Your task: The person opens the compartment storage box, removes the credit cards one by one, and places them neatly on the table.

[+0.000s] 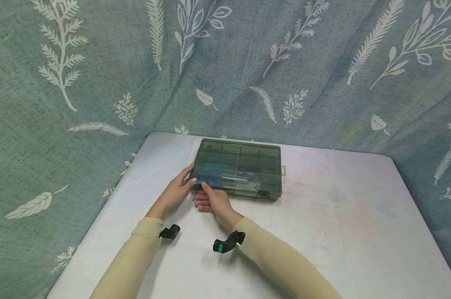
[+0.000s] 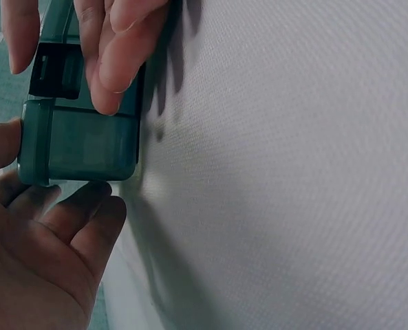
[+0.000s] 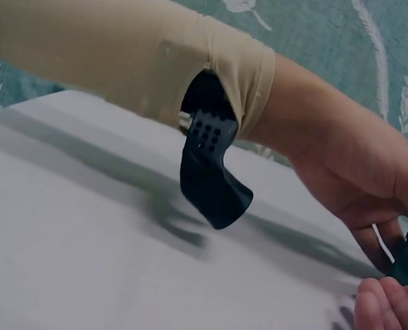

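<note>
A see-through dark green compartment box [image 1: 244, 166] with a closed lid lies on the white table. My left hand [image 1: 174, 194] grips its left end, thumb on the top edge and fingers along the side. In the left wrist view, that hand [image 2: 45, 254] holds the corner of the box [image 2: 87, 141]. My right hand [image 1: 218, 203] is at the front left, thumb at the front edge and the other fingers loosely extended before it. A black latch [image 2: 56, 71] shows beside the right hand's fingers [image 2: 117, 65]. Only the right fingertips [image 3: 389, 306] appear in the right wrist view.
Blue and pale items show through the lid, including a blue packet [image 1: 211, 181]. A second black latch [image 1: 263, 193] is at the front right, and a hanging tab [image 1: 283, 170] juts from the right side. Leaf-patterned cloth [image 1: 225, 83] hangs behind the table [image 1: 341, 232].
</note>
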The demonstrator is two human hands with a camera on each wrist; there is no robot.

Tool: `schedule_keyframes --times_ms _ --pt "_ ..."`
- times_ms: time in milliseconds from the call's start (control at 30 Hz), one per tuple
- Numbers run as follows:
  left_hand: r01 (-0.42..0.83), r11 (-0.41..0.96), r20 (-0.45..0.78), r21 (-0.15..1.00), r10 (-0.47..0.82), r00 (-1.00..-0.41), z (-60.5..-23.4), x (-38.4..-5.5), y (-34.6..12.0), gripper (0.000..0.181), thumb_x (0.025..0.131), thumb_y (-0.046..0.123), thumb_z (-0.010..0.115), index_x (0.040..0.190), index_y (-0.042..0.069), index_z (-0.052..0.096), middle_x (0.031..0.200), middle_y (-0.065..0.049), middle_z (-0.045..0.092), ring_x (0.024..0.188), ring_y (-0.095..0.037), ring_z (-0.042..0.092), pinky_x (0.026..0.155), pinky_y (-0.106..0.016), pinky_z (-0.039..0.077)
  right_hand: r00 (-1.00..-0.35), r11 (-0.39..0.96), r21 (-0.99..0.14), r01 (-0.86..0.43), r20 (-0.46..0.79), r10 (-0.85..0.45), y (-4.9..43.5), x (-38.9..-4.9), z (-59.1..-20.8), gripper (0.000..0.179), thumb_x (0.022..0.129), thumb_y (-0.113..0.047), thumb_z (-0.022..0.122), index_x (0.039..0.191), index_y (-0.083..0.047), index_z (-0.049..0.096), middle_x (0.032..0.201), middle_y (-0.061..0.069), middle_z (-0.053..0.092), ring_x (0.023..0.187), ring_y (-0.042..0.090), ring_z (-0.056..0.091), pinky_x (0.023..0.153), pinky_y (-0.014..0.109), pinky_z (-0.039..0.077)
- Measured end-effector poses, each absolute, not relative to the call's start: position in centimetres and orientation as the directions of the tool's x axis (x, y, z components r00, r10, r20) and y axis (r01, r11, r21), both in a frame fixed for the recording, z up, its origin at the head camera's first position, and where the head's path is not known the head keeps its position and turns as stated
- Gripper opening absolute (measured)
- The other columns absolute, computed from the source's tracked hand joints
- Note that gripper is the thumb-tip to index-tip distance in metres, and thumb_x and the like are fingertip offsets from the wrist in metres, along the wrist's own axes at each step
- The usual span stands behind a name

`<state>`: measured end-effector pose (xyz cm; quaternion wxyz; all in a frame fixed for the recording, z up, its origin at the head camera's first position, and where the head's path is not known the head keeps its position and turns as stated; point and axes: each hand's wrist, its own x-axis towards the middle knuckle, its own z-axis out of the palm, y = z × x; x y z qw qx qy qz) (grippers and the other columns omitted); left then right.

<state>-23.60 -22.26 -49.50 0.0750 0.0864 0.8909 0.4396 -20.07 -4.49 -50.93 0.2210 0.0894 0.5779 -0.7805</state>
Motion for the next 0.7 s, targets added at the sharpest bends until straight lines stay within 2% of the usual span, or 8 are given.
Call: schedule_keyframes --times_ms 400,700 --pt "0.079 0.600 -0.066 0.796 0.215 -0.974 -49.35 -23.57 -22.23 0.063 0.109 0.027 0.051 0.164 0.017 0.023 0.166 -0.020 0.022 0.137 -0.047 0.044 0.119 -0.059 0.033 -0.869 -0.250 -0.838 0.485 -0.432 -0.240 -4.52 -20.02 -50.52 0.053 0.102 -0.043 0.061 0.124 0.005 0.067 0.113 0.021 0.073 0.099 0.027 0.075 0.078 0.031 0.064" --pt "0.063 0.596 -0.078 0.800 0.208 -0.975 -49.29 -23.57 -22.15 0.063 0.109 0.029 0.051 0.164 0.020 0.023 0.167 -0.018 0.021 0.139 -0.046 0.043 0.118 -0.059 0.035 -0.866 -0.247 -0.836 0.491 -0.434 -0.249 -4.46 -20.08 -50.50 0.050 0.103 -0.041 0.061 0.125 0.003 0.068 0.114 0.019 0.073 0.102 0.026 0.074 0.080 0.031 0.064"
